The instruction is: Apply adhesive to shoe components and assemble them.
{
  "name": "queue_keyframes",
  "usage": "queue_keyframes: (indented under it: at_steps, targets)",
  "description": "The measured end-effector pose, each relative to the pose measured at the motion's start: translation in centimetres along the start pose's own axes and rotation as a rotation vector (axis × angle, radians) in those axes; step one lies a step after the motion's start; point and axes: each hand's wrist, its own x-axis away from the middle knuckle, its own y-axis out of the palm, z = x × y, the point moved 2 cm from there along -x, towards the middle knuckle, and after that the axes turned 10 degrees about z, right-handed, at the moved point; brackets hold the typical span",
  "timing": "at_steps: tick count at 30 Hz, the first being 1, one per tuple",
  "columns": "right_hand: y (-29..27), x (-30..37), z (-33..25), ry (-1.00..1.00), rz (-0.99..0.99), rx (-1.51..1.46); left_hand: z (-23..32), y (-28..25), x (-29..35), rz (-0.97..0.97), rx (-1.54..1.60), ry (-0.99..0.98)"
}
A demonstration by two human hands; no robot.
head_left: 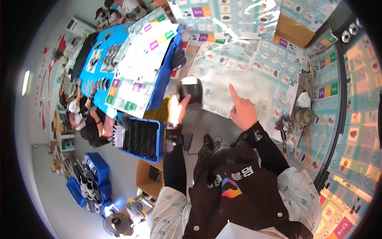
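Note:
My left hand (177, 110) is closed on the lower edge of a black, glossy, rounded piece (194, 92) with a pale patch at its far end. Its exact kind I cannot make out. The piece is held up between the blue-edged table and a sheet-covered surface (234, 75). To the right, my right hand (243, 111) hovers apart from the piece, over the near edge of that surface. Its index finger is stretched out, the other fingers are partly curled, and nothing shows in it.
Left of me, a blue table (89, 77) bears printed sheets (137, 65) and curved grey pieces (111, 57). Beside it stands a blue crate (161, 139) of stacked black pieces. Co-workers (91, 123) sit beyond. A spray gun (283, 129) with an orange hose hangs at right.

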Motion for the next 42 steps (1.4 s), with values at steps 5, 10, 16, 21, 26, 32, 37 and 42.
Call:
queue_keyframes:
  at_steps: [5, 10, 16, 21, 26, 32, 37, 42]
  targets:
    - [-2.2, 9.0, 10.3, 0.433, -0.659, -0.359, -5.0, 4.7, -2.3, -0.382, 0.26, -0.446]
    - [-2.6, 22.0, 22.0, 0.844, -0.191, 0.495, -15.0, 12.6, 1.4, -0.528, -0.478, 0.105]
    - [-2.6, 25.9, 26.7, 0.922, -0.134, 0.606, -10.6, 26.8, 6.6, -0.562, -0.387, 0.038]
    - [-2.7, 26.1, 30.5, 0.895, -0.258, 0.553, -6.3, 32.8, 6.8, -0.496, -0.324, 0.115]
    - [-4.0, 24.6, 30.8, 0.914, -0.229, 0.443, -3.5, 37.6, 6.0, -0.539, -0.34, 0.147]
    - [-6.8, 23.4, 28.5, 0.812, 0.268, 0.141, -3.7, 41.9, 5.4, -0.579, -0.267, 0.202]
    - [-8.4, 17.1, 23.9, 1.185, 0.068, -0.812, -5.2, 41.4, 4.7, -0.613, -0.226, 0.118]
    - [-6.8, 12.6, 22.6, 1.321, -0.072, -0.583, -5.1, 40.8, 4.3, -0.592, -0.124, 0.057]
